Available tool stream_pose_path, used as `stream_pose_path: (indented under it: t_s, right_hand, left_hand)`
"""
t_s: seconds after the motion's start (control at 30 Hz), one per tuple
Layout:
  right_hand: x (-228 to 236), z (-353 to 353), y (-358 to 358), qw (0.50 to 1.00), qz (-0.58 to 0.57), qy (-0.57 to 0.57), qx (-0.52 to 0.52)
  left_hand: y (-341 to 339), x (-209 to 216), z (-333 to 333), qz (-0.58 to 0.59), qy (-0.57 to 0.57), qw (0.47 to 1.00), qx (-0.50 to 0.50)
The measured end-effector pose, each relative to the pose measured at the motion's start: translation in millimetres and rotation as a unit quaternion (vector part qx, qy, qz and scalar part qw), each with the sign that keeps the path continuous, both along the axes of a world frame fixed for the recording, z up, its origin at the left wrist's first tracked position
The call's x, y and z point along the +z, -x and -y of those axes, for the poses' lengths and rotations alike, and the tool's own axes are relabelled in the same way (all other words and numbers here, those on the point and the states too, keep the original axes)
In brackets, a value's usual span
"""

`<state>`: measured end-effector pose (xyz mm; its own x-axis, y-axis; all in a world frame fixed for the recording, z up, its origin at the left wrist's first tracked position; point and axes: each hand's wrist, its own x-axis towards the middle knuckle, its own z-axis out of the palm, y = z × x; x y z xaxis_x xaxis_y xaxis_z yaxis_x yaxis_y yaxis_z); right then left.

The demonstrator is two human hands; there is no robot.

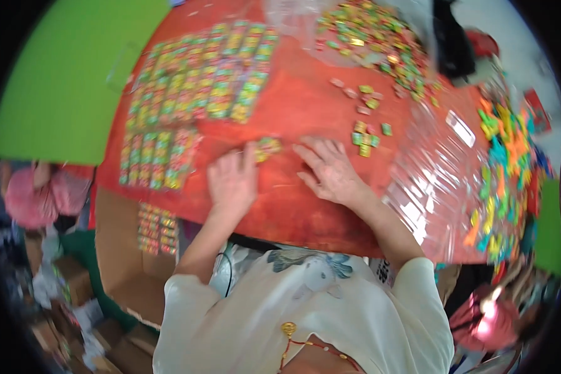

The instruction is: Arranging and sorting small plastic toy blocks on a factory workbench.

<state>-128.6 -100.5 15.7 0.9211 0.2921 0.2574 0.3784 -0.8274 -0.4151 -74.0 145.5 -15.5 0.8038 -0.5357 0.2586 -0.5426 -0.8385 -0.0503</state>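
Both my hands rest on a red table (pixel 293 106). My left hand (pixel 232 179) lies palm down with its fingertips touching a small clear packet of coloured candies (pixel 267 148). My right hand (pixel 330 169) lies flat just right of that packet, fingers spread and holding nothing. A few loose coloured candies (pixel 368 138) sit a little beyond my right hand. Whether my left hand grips the packet or only touches it is unclear.
Rows of filled candy packets (pixel 199 81) cover the table's far left. A heap of loose candies (pixel 374 37) lies at the back on clear plastic. Empty clear bags (pixel 430 181) and colourful plastic pieces (pixel 502 168) are at right. A cardboard box (pixel 131 249) holding more packets stands lower left.
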Motion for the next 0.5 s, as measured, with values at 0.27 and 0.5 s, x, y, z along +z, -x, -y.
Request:
stream_pose_path:
  t_s: [0.27, 0.5]
  right_hand:
    - [-3.8, 70.4, 38.3, 0.961, 0.033, 0.059, -0.267]
    - [-44.8, 78.2, 14.7, 0.955, 0.001, 0.027, -0.294]
  left_hand:
    - [-7.1, -0.9, -23.8, 0.033, -0.038, 0.993, 0.106]
    - [11.6, 34.4, 22.7, -0.021, 0.092, 0.995, -0.042]
